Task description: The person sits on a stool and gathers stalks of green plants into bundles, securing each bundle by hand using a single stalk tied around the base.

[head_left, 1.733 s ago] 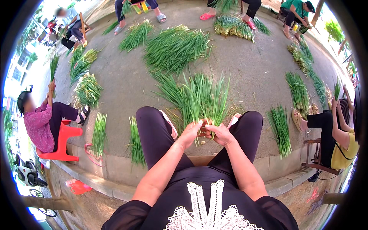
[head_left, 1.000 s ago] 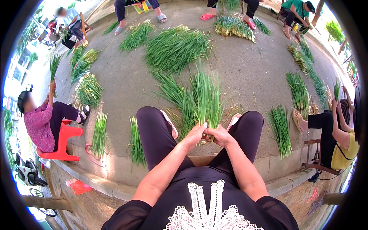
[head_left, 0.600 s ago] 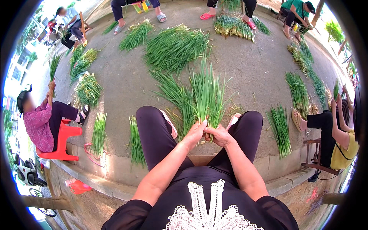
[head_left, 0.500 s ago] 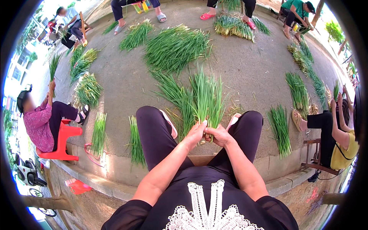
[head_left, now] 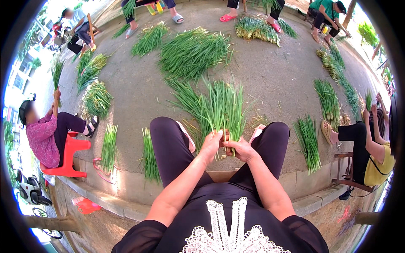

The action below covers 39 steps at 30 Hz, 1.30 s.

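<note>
Between my knees I hold a bunch of long green chives (head_left: 222, 101), leaf tips pointing away from me and pale stem ends toward my lap. My left hand (head_left: 211, 144) is closed on the left part of the stems. Close beside it, my right hand (head_left: 238, 148) is closed round the right part, fingers and thumb pinched. Just beyond the hands, a loose heap of chives (head_left: 187, 98) lies on the ground, partly behind the held bunch. Which stems each hand grips exactly is hidden by the fingers.
A big chive pile (head_left: 192, 52) lies ahead. Tidy chive bundles lie beside me, one left (head_left: 150, 156) and one right (head_left: 308, 143). A person on a red stool (head_left: 69, 158) and another in yellow (head_left: 382, 164) sit at either side. A kerb (head_left: 122, 206) runs behind my seat.
My left hand has shifted slightly left, apart from the right, and the chive leaves spread wider. Across the way, a seated person now has a chive bunch raised at the left leg.
</note>
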Each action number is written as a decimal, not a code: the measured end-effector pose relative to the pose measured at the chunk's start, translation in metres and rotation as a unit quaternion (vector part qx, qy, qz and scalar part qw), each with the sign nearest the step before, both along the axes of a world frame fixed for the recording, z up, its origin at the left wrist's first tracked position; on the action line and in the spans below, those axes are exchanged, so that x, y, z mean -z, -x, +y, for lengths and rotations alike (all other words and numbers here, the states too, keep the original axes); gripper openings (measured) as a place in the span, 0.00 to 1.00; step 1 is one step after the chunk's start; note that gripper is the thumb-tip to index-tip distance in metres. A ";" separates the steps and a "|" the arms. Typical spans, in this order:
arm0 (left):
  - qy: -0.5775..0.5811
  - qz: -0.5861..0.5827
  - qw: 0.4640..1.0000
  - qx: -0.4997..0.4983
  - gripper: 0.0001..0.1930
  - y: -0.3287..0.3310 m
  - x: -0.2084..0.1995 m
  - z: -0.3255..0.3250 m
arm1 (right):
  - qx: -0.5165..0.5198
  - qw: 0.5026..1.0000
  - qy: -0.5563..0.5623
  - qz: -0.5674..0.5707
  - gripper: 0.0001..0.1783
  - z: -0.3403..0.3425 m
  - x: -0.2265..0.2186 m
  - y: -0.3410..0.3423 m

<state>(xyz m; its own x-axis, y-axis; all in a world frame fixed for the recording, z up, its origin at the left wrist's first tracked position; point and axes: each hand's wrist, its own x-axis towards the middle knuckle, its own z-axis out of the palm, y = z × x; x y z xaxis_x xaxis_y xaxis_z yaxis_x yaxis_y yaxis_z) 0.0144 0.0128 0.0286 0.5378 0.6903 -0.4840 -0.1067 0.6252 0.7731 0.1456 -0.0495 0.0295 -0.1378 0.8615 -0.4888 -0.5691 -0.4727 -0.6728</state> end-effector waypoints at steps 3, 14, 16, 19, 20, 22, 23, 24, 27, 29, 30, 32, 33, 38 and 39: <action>0.004 -0.034 0.995 0.092 0.12 0.004 0.009 -0.001 | -0.010 1.000 0.001 0.005 0.11 -0.001 0.011 0.000; -0.057 -0.003 0.997 0.045 0.17 -0.002 0.003 -0.019 | -0.005 0.999 0.004 0.041 0.08 -0.002 0.006 0.001; -0.092 0.007 0.994 0.055 0.18 0.000 0.004 -0.020 | -0.011 0.999 0.002 0.053 0.08 -0.002 0.006 0.000; -0.171 0.002 0.982 0.077 0.21 0.001 0.021 -0.020 | -0.014 0.998 0.006 0.063 0.09 -0.003 0.011 0.001; -0.205 0.018 0.975 0.084 0.23 0.002 0.026 -0.022 | -0.015 0.998 0.011 0.061 0.09 -0.002 0.013 0.001; -0.273 0.051 0.956 0.098 0.27 0.001 0.022 -0.024 | -0.008 0.999 0.023 0.038 0.11 -0.001 0.010 0.002; -0.306 0.078 0.943 0.108 0.30 0.001 0.024 -0.024 | 0.000 0.999 0.031 0.018 0.13 -0.002 0.007 0.004; -0.338 0.105 0.928 0.117 0.33 0.002 0.029 -0.024 | 0.008 0.999 0.039 -0.001 0.14 -0.003 0.005 0.005; -0.394 0.158 0.894 0.146 0.38 0.003 0.039 -0.024 | -0.014 0.999 0.018 -0.048 0.17 -0.002 0.014 0.005; -0.404 0.172 0.883 0.165 0.40 0.004 0.043 -0.024 | -0.006 0.998 0.047 -0.039 0.17 -0.002 0.014 0.005; -0.402 0.171 0.882 0.174 0.41 0.003 0.038 -0.022 | -0.001 0.997 0.062 -0.035 0.17 -0.001 0.013 0.004; -0.384 0.168 0.888 0.187 0.42 0.001 0.029 -0.022 | 0.025 0.998 0.051 -0.012 0.16 -0.002 0.017 0.004; -0.367 0.165 0.896 0.190 0.42 0.001 0.025 -0.023 | 0.037 0.998 0.045 -0.001 0.16 -0.002 0.019 0.003; -0.222 0.053 0.957 0.179 0.36 0.001 0.026 -0.023 | 0.041 0.998 0.042 0.018 0.12 -0.006 0.027 -0.002; -0.162 0.012 0.974 0.156 0.33 0.000 0.013 -0.025 | 0.044 0.998 0.041 0.017 0.11 -0.005 0.023 -0.002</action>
